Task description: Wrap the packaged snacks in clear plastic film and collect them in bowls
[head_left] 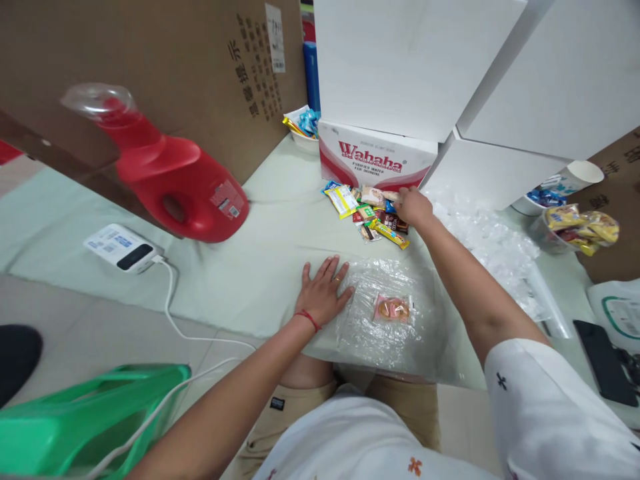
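Observation:
My left hand (324,291) lies flat with fingers spread on the table, at the left edge of a clear plastic sheet (360,333). On that sheet rests a small clear-and-pink wrapped snack (393,309). My right hand (415,207) reaches to a pile of snacks in front of the Wahaha box, its fingers bent together around the end of a pale pink snack packet (374,195). Around it in the pile are a yellow-and-white packet (342,201), a green packet (367,213), a yellow bar (391,235) and a dark brown packet (399,222).
A Wahaha carton (376,159) and white boxes (415,60) stand behind the pile. Left are a red jug (185,180) and a white device (121,249) with a cable. Right are bubble wrap (485,240), a snack tub (547,233) and a black phone (605,360).

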Motion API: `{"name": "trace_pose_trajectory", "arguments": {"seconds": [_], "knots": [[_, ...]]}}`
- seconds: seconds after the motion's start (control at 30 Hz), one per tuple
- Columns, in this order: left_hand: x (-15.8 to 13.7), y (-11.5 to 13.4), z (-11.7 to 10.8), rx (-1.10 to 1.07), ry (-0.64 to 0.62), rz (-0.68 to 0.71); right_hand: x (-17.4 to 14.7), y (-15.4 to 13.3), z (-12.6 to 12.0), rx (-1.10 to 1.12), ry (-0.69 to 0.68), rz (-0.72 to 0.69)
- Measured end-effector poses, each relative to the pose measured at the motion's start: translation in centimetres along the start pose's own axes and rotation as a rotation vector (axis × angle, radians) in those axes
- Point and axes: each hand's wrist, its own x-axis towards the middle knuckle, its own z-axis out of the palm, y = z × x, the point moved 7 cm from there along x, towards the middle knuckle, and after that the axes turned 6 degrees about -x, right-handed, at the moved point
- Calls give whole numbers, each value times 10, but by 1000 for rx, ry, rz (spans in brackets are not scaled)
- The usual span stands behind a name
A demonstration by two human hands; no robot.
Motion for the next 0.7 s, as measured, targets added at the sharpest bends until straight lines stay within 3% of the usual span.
{"name": "trace_pose_trajectory", "arguments": {"seconds": [0.13, 0.33, 0.5, 0.7], "knots": [[-1, 0, -1, 22, 35, 9, 10, -13, 10, -86, -30, -41], [0, 1, -3, 20, 50, 15, -18, 0, -9, 27, 176, -80], [0, 3, -3, 10, 58, 17, -110, 29, -31, 377, 416, -174], [0, 3, -2, 11, 51, 21, -252, 18, -12, 568, 322, -449]]}}
